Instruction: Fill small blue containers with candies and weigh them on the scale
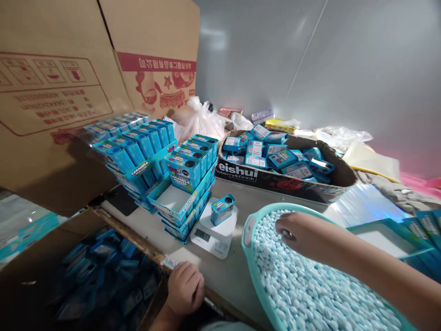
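The right hand [286, 230] is at the upper-left part of a mint-green tub [255, 281], with its fingers bent down onto the pale blue and white candies [303, 280]; the fingertips are hidden, so whether it grips any candies cannot be told. The candies spread beneath this hand and its forearm, the bulk of them toward four to five o'clock from the knuckles. The left hand [186, 287] is curled closed at the near edge of the counter [234, 273], outside the tub, which lies at about three o'clock from it. Beside its thumb is a shiny scrap [168, 263], and the view does not settle whether the hand holds it. A small blue box [222, 211] stands upright on a white scale [213, 247], apart from both hands: between nine and ten o'clock from the right, at about one o'clock from the left. The box has a dark round opening in its top. At twelve o'clock from the left hand rises a stack of blue trays [189, 214], the top one part filled with upright boxes [188, 171]. At nine o'clock from that hand, a brown carton [19, 289] holds loose blue boxes in shadow, while a black-sided carton [272, 183] heaped with more lies at twelve o'clock from the right hand.
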Tool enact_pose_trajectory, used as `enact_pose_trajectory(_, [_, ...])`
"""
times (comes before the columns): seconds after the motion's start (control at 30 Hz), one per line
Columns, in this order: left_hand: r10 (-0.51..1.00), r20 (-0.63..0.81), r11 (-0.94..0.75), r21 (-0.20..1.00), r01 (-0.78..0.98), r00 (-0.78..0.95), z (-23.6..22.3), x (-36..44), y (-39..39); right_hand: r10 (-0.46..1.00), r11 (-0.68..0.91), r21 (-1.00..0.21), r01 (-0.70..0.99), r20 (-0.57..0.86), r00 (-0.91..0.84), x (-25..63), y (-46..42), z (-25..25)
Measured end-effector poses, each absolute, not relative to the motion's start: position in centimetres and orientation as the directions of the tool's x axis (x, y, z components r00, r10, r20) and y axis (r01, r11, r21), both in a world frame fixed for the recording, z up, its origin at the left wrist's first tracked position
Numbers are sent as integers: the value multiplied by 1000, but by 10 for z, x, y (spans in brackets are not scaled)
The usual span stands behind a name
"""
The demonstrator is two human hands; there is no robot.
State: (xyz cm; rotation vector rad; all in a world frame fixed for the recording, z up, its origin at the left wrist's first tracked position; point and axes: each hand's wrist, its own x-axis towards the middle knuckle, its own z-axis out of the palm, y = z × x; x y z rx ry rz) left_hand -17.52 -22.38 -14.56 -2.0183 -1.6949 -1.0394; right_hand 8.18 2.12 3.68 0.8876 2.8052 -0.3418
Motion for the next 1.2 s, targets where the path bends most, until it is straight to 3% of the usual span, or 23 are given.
enact_pose_trajectory(0.13, [719, 694, -250, 210, 945, 36, -148, -176, -224, 586, 763, -142, 631, -263, -767, 81, 26, 56])
enact_pose_trajectory(0.27, [720, 694, -247, 214, 945, 31, -150, -176, -224, 559, 794, -151, 588, -195, -806, 74, 30, 75])
enact_pose_trajectory(0.5, [712, 701, -256, 206, 945, 40, -145, -176, -224, 418, 885, -163, 436, -136, -898, 7, 50, 99])
enact_pose_trajectory(0.8, [684, 729, -217, 147, 965, 43, -144, -175, -221, 305, 946, -62, 318, -152, -940, -73, 53, 76])
enact_pose_trajectory(1.2, [683, 729, -211, 132, 969, 49, -144, -174, -223, 220, 975, -13, 223, -105, -970, -63, 48, 63])
